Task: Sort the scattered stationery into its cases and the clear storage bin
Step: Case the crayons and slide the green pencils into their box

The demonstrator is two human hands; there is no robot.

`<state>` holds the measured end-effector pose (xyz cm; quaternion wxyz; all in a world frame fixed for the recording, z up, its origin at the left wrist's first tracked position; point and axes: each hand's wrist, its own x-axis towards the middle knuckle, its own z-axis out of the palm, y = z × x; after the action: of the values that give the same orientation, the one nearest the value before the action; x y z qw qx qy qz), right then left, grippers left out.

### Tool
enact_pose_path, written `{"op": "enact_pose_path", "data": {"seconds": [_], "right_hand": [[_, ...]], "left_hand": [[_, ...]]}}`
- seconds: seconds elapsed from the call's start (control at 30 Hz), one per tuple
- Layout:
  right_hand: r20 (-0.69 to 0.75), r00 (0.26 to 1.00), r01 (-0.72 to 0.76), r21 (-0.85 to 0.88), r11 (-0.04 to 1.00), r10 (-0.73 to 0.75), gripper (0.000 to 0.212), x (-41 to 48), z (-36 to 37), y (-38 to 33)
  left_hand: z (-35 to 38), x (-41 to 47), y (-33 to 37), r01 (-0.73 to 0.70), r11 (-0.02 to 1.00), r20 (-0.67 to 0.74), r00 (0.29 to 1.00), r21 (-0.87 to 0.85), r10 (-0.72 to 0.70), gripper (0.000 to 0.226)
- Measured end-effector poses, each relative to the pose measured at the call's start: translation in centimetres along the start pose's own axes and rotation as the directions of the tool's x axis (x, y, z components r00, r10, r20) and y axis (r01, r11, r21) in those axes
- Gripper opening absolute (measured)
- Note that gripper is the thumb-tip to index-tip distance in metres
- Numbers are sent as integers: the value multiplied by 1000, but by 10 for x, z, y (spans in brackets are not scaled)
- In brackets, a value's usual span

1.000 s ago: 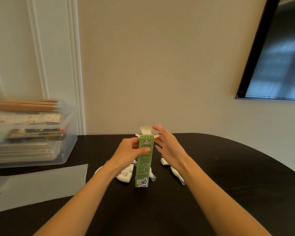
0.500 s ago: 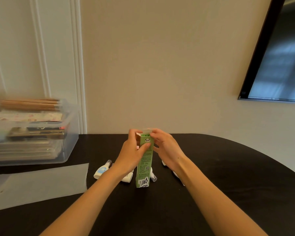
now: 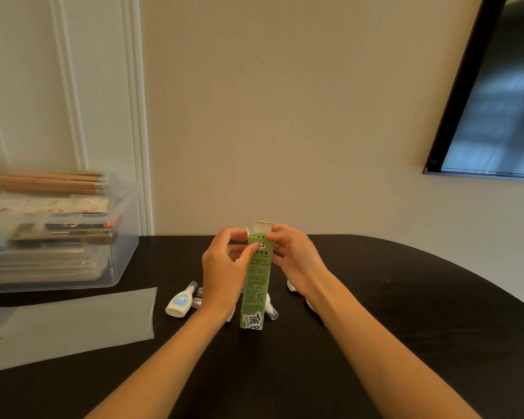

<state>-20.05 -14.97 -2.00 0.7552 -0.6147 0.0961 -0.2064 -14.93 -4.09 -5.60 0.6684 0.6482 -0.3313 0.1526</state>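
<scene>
Gripping upright green box (image 3: 255, 282), both hands (image 3: 224, 267).

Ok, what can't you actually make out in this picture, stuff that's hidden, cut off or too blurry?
Head view:
- Green box: small print too fine to read; bottom label cut off at "THE".
- White bottles behind the left hand and right hand: mostly hidden, count unclear. Only one bottle shows fully.
- Bin: left side cut by the frame edge; stacked contents blurred.
</scene>
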Motion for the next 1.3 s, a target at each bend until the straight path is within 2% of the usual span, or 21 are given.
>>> {"op": "enact_pose_path", "data": {"seconds": [0.17,0.33,0.47,0.8,1.13,1.3], "right_hand": [[37,995,91,-64,994,-88,25,-6,0,-2],[24,986,166,-13,986,-166,25,-9,-3,-2],[14,985,173,-187,967,-173,20,-9,-4,-1],[9,952,283,-409,868,-306,18,-7,-6,0],[178,866,461,-642,612,-467,17,-5,-12,-2],[208,845,490,-670,558,-493,20,-6,-14,3]], "left_hand": [[1,3,-2,-169,977,52,985,127,164,15],[-1,9,-5,-242,948,88,970,207,228,12],[-1,9,-7,-305,918,109,952,253,286,7],[-2,11,-7,-300,919,139,952,255,272,10],[-5,15,-7,-281,930,162,955,236,248,13],[-6,14,-9,-244,948,146,965,206,217,22]]}}
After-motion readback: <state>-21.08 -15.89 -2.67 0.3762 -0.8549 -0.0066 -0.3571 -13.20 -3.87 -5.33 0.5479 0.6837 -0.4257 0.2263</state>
